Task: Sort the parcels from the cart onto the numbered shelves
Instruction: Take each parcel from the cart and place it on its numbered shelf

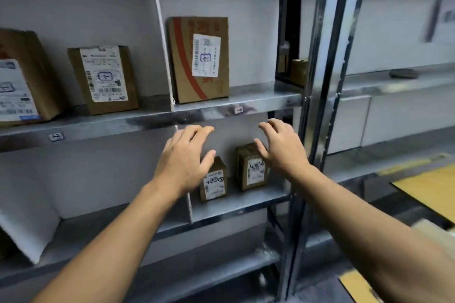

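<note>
On the lower shelf point(241, 200), near its right end, two little brown parcels stood upright, side by side with a gap between them. The shorter parcel point(213, 186) was on the left and nearer. The taller parcel point(253, 171) was on the right and a bit farther back. Each had a white label on its front.

Both bare arms reached out toward them. The left hand point(183, 162) hung in front of the shorter parcel and covered its top left corner. Its fingers were spread wide and bent a little — holding nothing. The right hand point(283, 147) hung just above the taller parcel with its fingers wide and loose too, and it held nothing. Whether either thumb touched a parcel could not be told.

Up on the upper shelf point(258, 99) stood three bigger parcels. A red-striped parcel point(197, 81) stood to the right of a thin white divider point(160, 32). To the left of the divider stood a middle parcel point(103, 79), and a big parcel point(22, 76) sat at the far left edge, partly cut off. All three showed white labels. Small number tags point(56, 137) were stuck on the front edge of the upper shelf, but the marks were too blurry to read.

A shiny metal post point(317, 81) ran up the right side of the shelves. Past it, low on the right, lay a yellow flat board point(428, 192) and a corner of cardboard point(435, 232).
</note>
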`<act>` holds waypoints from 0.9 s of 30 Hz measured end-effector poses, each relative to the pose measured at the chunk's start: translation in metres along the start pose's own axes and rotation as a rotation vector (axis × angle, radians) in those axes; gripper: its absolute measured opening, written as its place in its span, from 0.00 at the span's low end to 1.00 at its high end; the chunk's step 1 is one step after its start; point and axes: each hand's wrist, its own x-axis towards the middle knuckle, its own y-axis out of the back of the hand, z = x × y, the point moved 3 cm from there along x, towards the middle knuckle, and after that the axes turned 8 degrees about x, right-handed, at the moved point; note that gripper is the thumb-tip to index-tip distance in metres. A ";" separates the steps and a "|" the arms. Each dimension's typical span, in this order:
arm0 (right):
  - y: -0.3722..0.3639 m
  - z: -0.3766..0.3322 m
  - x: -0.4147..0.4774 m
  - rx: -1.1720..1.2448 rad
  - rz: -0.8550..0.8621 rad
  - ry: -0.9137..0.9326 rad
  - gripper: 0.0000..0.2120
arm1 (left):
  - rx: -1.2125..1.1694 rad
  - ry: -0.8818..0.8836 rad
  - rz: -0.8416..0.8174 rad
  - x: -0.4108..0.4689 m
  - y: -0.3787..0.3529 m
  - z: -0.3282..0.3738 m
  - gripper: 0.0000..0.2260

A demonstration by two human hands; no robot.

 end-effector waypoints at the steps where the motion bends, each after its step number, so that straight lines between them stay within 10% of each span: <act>1: 0.005 0.010 -0.019 -0.065 -0.015 -0.011 0.20 | -0.009 -0.027 -0.027 -0.004 -0.009 0.013 0.22; 12: 0.088 0.141 -0.237 -0.462 -0.260 -0.446 0.23 | -0.104 -0.461 -0.276 -0.039 -0.109 0.210 0.23; 27: 0.193 0.289 -0.487 -0.332 -0.252 -1.244 0.28 | -0.322 -0.853 -0.549 -0.120 -0.212 0.509 0.24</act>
